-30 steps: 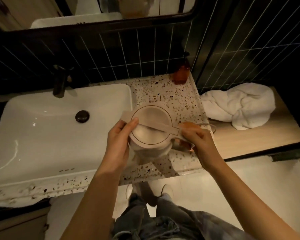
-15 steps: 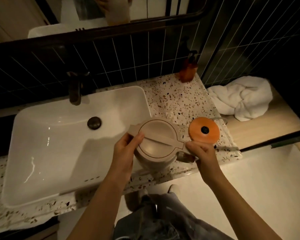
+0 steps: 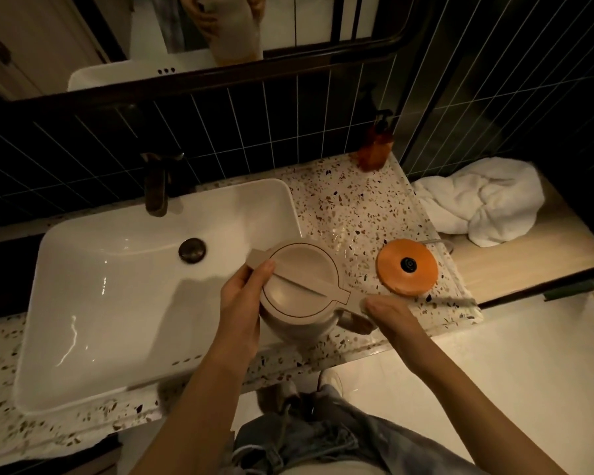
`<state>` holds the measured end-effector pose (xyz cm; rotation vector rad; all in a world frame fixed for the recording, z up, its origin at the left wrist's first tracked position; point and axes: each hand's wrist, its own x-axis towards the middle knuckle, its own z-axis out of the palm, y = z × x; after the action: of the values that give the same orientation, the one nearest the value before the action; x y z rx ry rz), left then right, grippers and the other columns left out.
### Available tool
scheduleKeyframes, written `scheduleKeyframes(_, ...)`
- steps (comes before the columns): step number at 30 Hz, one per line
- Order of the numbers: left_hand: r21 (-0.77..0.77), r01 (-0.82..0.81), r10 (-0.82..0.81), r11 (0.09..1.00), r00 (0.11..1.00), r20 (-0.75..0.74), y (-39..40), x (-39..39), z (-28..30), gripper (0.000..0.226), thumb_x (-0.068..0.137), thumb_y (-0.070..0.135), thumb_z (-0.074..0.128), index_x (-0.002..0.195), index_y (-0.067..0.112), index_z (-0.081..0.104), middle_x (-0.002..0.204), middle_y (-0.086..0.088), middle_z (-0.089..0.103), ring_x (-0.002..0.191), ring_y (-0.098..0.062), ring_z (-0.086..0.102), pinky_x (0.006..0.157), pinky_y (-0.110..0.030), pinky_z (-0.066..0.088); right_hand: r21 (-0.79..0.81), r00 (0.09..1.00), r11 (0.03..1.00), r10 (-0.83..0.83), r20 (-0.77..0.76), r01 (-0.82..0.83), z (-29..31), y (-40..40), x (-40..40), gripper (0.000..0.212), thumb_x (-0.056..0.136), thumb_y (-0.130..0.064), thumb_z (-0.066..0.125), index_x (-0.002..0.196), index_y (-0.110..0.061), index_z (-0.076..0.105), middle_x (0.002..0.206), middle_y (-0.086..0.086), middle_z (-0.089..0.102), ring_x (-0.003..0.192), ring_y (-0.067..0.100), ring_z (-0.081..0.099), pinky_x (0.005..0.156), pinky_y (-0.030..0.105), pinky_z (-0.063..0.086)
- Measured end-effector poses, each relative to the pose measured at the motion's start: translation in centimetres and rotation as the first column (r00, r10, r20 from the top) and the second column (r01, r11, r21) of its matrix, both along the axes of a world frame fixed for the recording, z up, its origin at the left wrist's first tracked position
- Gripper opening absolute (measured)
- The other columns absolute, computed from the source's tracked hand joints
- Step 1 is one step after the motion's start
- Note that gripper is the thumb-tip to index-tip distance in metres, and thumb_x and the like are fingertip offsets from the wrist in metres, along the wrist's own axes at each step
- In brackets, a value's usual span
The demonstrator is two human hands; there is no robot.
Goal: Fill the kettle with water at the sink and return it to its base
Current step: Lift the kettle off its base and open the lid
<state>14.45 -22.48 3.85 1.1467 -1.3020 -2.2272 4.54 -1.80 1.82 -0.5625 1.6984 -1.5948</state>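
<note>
A beige kettle point(image 3: 299, 282) with its lid closed hangs over the counter's front edge, at the right rim of the white sink point(image 3: 117, 296). My right hand point(image 3: 388, 315) grips its handle. My left hand point(image 3: 242, 299) wraps the kettle's left side, thumb on the lid near the spout. The round orange base point(image 3: 407, 267) lies bare on the speckled counter point(image 3: 343, 207), to the right of the kettle. A dark tap point(image 3: 156, 186) stands behind the sink, with no water running from it.
An amber soap pump bottle point(image 3: 376, 145) stands at the counter's back right corner. A crumpled white towel point(image 3: 484, 200) lies on a wooden ledge to the right. A cord point(image 3: 439, 243) leaves the base. Dark tiled wall and a mirror rise behind.
The kettle has come off the orange base, which was covered and now shows, and has moved left toward the sink in both hands. The camera view has shifted too.
</note>
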Motion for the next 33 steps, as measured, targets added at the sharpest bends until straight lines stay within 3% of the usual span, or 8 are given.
scheduleKeyframes(8, -0.018, -0.019, 0.019, 1.000, 1.000, 0.018, 0.1, 0.3, 0.5, 0.021, 0.088, 0.021, 0.066, 0.107, 0.020, 0.072, 0.107, -0.002, 0.076, 0.105, -0.018, 0.068, 0.089, -0.032, 0.051, -0.005, 1.000, 1.000, 0.018, 0.003, -0.018, 0.5, -0.4, -0.9, 0.033, 0.082, -0.041, 0.050, 0.058, -0.020, 0.056, 0.063, 0.003, 0.048, 0.062, 0.013, 0.045, 0.060, 0.023, 0.036)
scheduleKeyframes(11, -0.069, -0.042, 0.043, 0.997, 0.999, 0.005, 0.2, 0.5, 1.6, 0.044, 0.078, 0.033, 0.072, 0.121, 0.024, 0.064, 0.118, 0.001, 0.071, 0.105, -0.008, 0.066, 0.088, -0.024, 0.053, -0.004, 0.999, 0.999, 0.038, 0.018, -0.038, 0.4, -0.4, -1.2, 0.034, 0.086, -0.033, 0.049, 0.062, -0.013, 0.061, 0.066, 0.003, 0.055, 0.065, 0.015, 0.049, 0.063, 0.026, 0.038)
scheduleKeyframes(14, -0.308, -0.016, 0.023, 0.951, 1.000, 0.019, 0.6, 0.7, 3.4, 0.062, 0.073, 0.050, 0.074, 0.131, 0.033, 0.055, 0.131, 0.013, 0.060, 0.118, 0.002, 0.055, 0.095, -0.020, 0.045, -0.004, 0.999, 0.999, 0.041, -0.006, -0.041, 0.4, -0.6, -1.1, 0.035, 0.084, -0.038, 0.048, 0.058, -0.016, 0.058, 0.060, -0.002, 0.052, 0.059, 0.008, 0.047, 0.059, 0.020, 0.037)
scheduleKeyframes(18, -0.636, 0.054, -0.042, 0.770, 0.999, 0.034, 1.9, 0.3, 6.0, 0.021, 0.089, 0.031, 0.065, 0.108, 0.041, 0.067, 0.130, 0.024, 0.057, 0.129, 0.009, 0.040, 0.100, -0.011, 0.037, 0.005, 0.999, 1.000, -0.016, -0.039, 0.016, 0.2, -0.7, -1.0, 0.046, 0.082, -0.042, 0.049, 0.055, -0.005, 0.047, 0.059, 0.010, 0.043, 0.055, 0.014, 0.040, 0.055, 0.021, 0.034)
scheduleKeyframes(21, -0.570, 0.098, -0.133, 0.816, 0.991, -0.021, 3.0, 0.2, 7.4, 0.025, 0.090, 0.024, 0.064, 0.110, 0.039, 0.064, 0.109, 0.027, 0.068, 0.109, 0.009, 0.058, 0.085, -0.010, 0.049, 0.017, 0.999, 0.999, -0.027, -0.043, 0.028, 0.0, -0.6, -0.9, 0.041, 0.083, -0.040, 0.049, 0.055, -0.010, 0.050, 0.058, 0.007, 0.044, 0.056, 0.013, 0.040, 0.056, 0.020, 0.035)
scheduleKeyframes(25, -0.518, 0.053, -0.073, 0.854, 0.997, -0.017, 4.8, -0.2, 7.6, 0.035, 0.087, 0.018, 0.068, 0.115, 0.037, 0.059, 0.110, 0.018, 0.067, 0.100, 0.007, 0.062, 0.073, -0.009, 0.051, 0.035, 0.999, 0.999, -0.030, -0.043, 0.031, -0.1, -0.5, -1.0, 0.036, 0.087, -0.028, 0.046, 0.056, -0.012, 0.053, 0.057, -0.001, 0.047, 0.057, 0.011, 0.042, 0.060, 0.026, 0.034)
scheduleKeyframes(27, -0.527, 0.022, -0.038, 0.849, 0.999, -0.021, 5.3, -0.2, 7.9, 0.037, 0.087, 0.012, 0.069, 0.114, 0.036, 0.061, 0.109, 0.017, 0.068, 0.100, 0.005, 0.064, 0.074, -0.011, 0.052, 0.032, 0.998, 0.999, -0.031, -0.047, 0.032, 0.0, -0.5, -0.9, 0.040, 0.085, -0.036, 0.048, 0.057, -0.007, 0.051, 0.058, 0.001, 0.046, 0.057, 0.012, 0.042, 0.059, 0.026, 0.034)
scheduleKeyframes(33, -0.653, 0.087, -0.148, 0.752, 0.988, -0.039, 6.7, -0.3, 9.4, 0.040, 0.086, 0.009, 0.070, 0.121, 0.028, 0.066, 0.117, 0.008, 0.068, 0.110, -0.009, 0.063, 0.086, -0.021, 0.054, 0.012, 0.996, 0.999, 0.051, -0.071, -0.050, 1.1, -1.5, -0.7, 0.039, 0.088, -0.039, 0.046, 0.057, -0.021, 0.061, 0.058, 0.002, 0.052, 0.056, 0.017, 0.045, 0.058, 0.025, 0.038)
